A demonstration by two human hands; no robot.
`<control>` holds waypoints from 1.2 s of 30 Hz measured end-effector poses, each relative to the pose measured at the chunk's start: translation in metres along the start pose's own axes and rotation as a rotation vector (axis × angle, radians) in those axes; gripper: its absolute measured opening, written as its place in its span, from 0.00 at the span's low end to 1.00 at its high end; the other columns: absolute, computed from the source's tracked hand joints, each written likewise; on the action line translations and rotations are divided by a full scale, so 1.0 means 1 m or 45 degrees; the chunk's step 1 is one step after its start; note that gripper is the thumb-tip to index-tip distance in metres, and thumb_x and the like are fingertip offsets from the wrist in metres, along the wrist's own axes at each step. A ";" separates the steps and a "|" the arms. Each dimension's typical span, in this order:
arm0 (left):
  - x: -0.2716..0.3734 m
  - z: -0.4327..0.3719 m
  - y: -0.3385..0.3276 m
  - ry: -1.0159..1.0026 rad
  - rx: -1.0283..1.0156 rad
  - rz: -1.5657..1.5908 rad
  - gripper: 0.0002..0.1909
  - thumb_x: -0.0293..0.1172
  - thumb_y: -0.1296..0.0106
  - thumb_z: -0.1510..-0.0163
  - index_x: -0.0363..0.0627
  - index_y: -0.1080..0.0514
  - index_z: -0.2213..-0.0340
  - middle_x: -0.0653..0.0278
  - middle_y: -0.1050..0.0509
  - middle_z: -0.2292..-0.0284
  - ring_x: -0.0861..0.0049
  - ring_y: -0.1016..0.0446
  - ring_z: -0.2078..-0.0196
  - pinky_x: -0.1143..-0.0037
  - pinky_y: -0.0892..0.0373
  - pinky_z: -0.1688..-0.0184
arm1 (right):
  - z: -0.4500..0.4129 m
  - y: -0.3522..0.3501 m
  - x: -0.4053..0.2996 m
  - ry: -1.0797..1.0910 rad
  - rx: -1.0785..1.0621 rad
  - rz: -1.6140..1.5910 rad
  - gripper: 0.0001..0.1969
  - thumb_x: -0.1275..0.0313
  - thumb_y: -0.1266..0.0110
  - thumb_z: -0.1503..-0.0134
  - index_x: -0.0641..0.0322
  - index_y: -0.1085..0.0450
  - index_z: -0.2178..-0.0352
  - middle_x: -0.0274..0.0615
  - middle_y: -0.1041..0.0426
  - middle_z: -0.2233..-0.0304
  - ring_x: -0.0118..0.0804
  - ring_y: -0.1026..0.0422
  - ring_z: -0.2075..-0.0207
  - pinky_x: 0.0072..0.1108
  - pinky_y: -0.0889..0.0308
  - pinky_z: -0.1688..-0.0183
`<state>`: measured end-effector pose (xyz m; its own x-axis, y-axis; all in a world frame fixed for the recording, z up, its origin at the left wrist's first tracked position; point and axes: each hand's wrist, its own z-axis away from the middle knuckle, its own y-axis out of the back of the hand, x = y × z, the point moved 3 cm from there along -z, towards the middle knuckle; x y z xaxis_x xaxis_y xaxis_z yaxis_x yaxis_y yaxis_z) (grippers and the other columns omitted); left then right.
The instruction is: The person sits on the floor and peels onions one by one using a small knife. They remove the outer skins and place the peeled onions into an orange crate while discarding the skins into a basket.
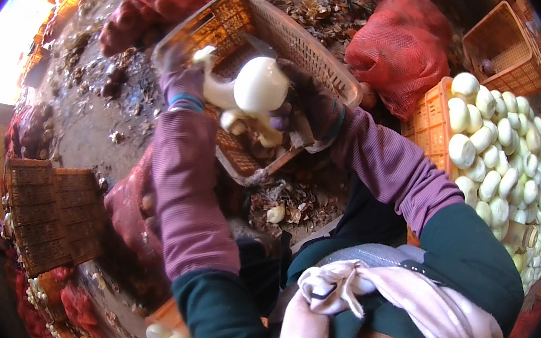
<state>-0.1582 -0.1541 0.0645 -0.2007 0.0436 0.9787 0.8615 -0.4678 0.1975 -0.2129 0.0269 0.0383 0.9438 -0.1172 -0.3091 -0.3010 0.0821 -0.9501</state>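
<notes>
A peeled white onion (pixel 261 85) is between my gloved hands, above an orange plastic crate (pixel 306 39). My right hand (pixel 309 92) touches the onion's right side and grips a knife, whose blade (pixel 259 45) shows behind the onion. To the left, my left hand (pixel 181 71) is motion-blurred beside a pale strip of onion layer (pixel 214 82); whether its fingers hold the strip is unclear. Below the onion, pale onion pieces (pixel 266 129) and a small purple bulb or glove tip (pixel 279 118) appear over the crate's near end.
Peeled onions (pixel 493 143) are heaped in an orange crate (pixel 428 123) at my right. A red mesh sack (pixel 401 44) stands beyond it. Another mesh sack (pixel 134 204) lies by my left forearm. An upturned crate (pixel 55 213) is farther left. Dry skins (pixel 299 203) litter the floor.
</notes>
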 end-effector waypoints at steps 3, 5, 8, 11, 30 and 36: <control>-0.019 -0.014 0.021 -0.221 0.322 0.212 0.23 0.20 0.51 0.55 0.48 0.39 0.55 0.56 0.33 0.57 0.67 0.32 0.58 0.76 0.28 0.61 | -0.007 0.008 -0.006 0.078 -0.002 0.099 0.17 0.57 0.53 0.49 0.57 0.35 0.63 0.37 0.32 0.77 0.28 0.32 0.81 0.22 0.33 0.81; 0.005 0.030 0.001 0.050 -0.004 0.481 0.26 0.25 0.48 0.56 0.45 0.40 0.54 0.51 0.37 0.55 0.63 0.34 0.55 0.72 0.30 0.59 | -0.006 0.017 -0.017 0.093 -0.013 0.141 0.17 0.58 0.52 0.49 0.60 0.35 0.64 0.39 0.31 0.77 0.30 0.31 0.80 0.24 0.32 0.80; -0.022 0.063 0.010 0.074 -0.665 0.928 0.30 0.30 0.47 0.55 0.44 0.46 0.50 0.53 0.38 0.54 0.64 0.37 0.53 0.69 0.32 0.58 | -0.011 0.008 -0.010 0.048 -0.039 0.112 0.18 0.60 0.50 0.50 0.63 0.36 0.63 0.41 0.30 0.72 0.31 0.30 0.76 0.24 0.31 0.77; -0.027 0.108 -0.002 0.067 -0.520 0.832 0.34 0.21 0.45 0.59 0.41 0.47 0.50 0.56 0.37 0.55 0.68 0.35 0.54 0.72 0.35 0.55 | -0.011 0.000 0.004 0.061 0.193 0.423 0.18 0.61 0.50 0.51 0.63 0.36 0.62 0.41 0.30 0.69 0.30 0.29 0.72 0.21 0.31 0.73; -0.092 0.376 0.245 -0.220 0.931 1.005 0.22 0.30 0.50 0.54 0.41 0.39 0.56 0.57 0.31 0.63 0.68 0.29 0.64 0.71 0.28 0.67 | -0.035 0.087 0.052 -0.671 0.278 1.246 0.16 0.59 0.56 0.46 0.51 0.38 0.58 0.30 0.34 0.77 0.20 0.41 0.82 0.11 0.45 0.82; -0.130 0.537 0.292 0.032 2.102 0.661 0.28 0.25 0.42 0.63 0.45 0.38 0.57 0.62 0.33 0.63 0.72 0.29 0.68 0.81 0.30 0.75 | -0.064 0.145 0.028 -0.696 0.430 1.203 0.13 0.61 0.52 0.48 0.54 0.35 0.64 0.33 0.31 0.76 0.22 0.38 0.81 0.11 0.40 0.79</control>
<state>0.3699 0.1775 0.0248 0.2369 0.1733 0.9560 0.3610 0.8978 -0.2522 -0.2393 -0.0274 -0.1109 0.3175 0.5726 -0.7559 -0.9482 0.1801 -0.2618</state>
